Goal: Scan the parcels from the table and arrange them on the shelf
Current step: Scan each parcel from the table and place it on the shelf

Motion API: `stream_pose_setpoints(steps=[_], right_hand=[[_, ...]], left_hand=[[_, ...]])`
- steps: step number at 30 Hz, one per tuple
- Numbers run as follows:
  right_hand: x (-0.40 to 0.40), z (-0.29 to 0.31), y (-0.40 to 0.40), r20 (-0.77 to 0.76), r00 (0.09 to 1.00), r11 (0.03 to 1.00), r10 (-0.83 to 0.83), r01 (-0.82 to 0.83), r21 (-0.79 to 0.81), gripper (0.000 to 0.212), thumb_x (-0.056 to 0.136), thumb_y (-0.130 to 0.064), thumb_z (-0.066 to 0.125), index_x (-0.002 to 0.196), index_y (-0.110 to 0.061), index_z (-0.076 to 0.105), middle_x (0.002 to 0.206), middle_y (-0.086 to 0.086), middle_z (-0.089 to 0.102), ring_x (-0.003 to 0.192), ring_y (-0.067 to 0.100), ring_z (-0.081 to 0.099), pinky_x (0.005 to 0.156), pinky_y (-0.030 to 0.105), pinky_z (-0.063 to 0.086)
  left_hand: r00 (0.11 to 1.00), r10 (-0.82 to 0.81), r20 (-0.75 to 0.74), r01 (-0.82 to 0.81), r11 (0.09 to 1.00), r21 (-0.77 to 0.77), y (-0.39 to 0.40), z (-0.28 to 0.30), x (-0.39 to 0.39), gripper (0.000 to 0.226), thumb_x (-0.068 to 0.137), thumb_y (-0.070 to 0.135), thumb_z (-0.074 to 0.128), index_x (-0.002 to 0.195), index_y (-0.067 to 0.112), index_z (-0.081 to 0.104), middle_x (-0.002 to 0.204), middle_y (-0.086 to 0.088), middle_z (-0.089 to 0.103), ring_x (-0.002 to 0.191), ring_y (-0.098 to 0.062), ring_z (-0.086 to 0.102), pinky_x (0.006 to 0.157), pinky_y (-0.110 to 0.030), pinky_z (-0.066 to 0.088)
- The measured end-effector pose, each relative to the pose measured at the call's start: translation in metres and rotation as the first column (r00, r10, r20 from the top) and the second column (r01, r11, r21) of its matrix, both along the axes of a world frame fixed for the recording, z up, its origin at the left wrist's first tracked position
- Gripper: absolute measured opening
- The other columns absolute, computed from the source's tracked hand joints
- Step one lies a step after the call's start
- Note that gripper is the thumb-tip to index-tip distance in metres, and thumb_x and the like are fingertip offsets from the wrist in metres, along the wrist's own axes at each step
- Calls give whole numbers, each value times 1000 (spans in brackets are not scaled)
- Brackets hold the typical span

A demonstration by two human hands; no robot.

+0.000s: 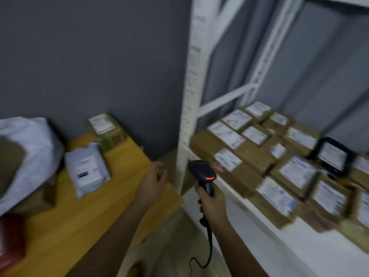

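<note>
My right hand (pixel 212 204) grips a black barcode scanner (pixel 202 173) with a red light on its head, held just in front of the white shelf (pixel 259 222). Several brown parcels with white labels (pixel 235 148) lie in rows on that shelf. My left hand (pixel 155 180) hovers empty over the right end of the wooden table (pixel 83 212), fingers loosely curled. On the table lie a white bagged parcel (pixel 86 168) and, behind it by the wall, a brown box with a label (pixel 107 129). The whole view is blurred.
A large white bag (pixel 26 148) fills the table's left end, with something red (pixel 10 240) at the near left. A black-framed object (pixel 333 154) sits on the parcels at the right. The shelf's white upright (pixel 191 92) stands between table and shelf. The scanner's cable (pixel 207 254) hangs down.
</note>
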State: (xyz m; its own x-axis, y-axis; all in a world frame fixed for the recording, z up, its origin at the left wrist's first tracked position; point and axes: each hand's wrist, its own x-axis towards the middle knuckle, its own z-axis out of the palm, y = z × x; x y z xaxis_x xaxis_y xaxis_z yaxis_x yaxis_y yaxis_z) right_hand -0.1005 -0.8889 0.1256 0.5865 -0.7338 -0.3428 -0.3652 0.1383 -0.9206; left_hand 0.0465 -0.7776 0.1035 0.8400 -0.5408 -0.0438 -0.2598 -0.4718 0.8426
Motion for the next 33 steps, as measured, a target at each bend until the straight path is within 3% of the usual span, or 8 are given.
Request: stream_pose_setpoints(steps=[3, 7, 11, 15, 22, 26, 33], right_hand=[[67, -12, 49, -43, 989, 990, 141, -142, -7, 11, 90, -18, 63, 83, -12, 57, 72, 16, 49, 64, 23, 46, 60, 35, 36], [139, -26, 107, -79, 959, 962, 272, -269, 44, 18, 91, -22, 63, 80, -11, 53, 69, 13, 46, 61, 23, 44, 57, 33, 37], [183, -40, 147, -129, 930, 937, 345, -332, 111, 15, 91, -20, 62, 81, -12, 53, 74, 15, 44, 65, 24, 42, 56, 32, 34], [208, -54, 165, -195, 910, 924, 367, -333, 187, 13, 90, -19, 64, 81, -15, 57, 67, 9, 47, 56, 18, 43, 52, 29, 37], [252, -74, 164, -252, 856, 892, 451, -439, 104, 14, 86, -21, 67, 84, -11, 57, 71, 7, 49, 66, 19, 47, 61, 32, 37], [282, -70, 175, -273, 793, 836, 545, -539, 104, 22, 80, -28, 76, 82, -13, 59, 67, -1, 52, 59, 11, 49, 56, 27, 40], [298, -70, 183, -292, 799, 851, 525, -500, 163, 25, 79, -29, 77, 80, -12, 60, 67, 1, 53, 56, 11, 50, 50, 23, 40]], left_hand=[[984, 164, -75, -161, 986, 45, 73, -15, 62, 20, 100, 16, 45, 120, 15, 43, 80, -14, 57, 56, -27, 47, 55, -42, 41], [928, 367, -70, -360, 929, 87, 155, -40, 124, 30, 96, 11, 49, 125, 5, 45, 108, -13, 58, 86, -34, 57, 67, -44, 50], [904, 415, -99, -388, 896, 215, 205, -69, 159, 41, 97, 12, 49, 136, 2, 40, 113, -18, 57, 95, -37, 57, 70, -36, 45], [865, 469, -180, -410, 865, 289, 217, -104, 182, 48, 97, 21, 52, 137, -2, 39, 133, -25, 47, 117, -40, 49, 91, -41, 46], [765, 554, -328, -491, 832, 259, 199, -134, 191, 49, 93, 16, 56, 134, -2, 38, 127, -27, 50, 115, -40, 49, 87, -41, 45], [760, 557, -335, -504, 831, 237, 206, -137, 195, 42, 93, 9, 52, 131, -4, 42, 123, -25, 54, 111, -38, 52, 89, -40, 47], [742, 553, -379, -483, 833, 270, 232, -143, 201, 49, 94, 18, 51, 140, 7, 38, 139, -19, 42, 118, -34, 51, 94, -39, 45]])
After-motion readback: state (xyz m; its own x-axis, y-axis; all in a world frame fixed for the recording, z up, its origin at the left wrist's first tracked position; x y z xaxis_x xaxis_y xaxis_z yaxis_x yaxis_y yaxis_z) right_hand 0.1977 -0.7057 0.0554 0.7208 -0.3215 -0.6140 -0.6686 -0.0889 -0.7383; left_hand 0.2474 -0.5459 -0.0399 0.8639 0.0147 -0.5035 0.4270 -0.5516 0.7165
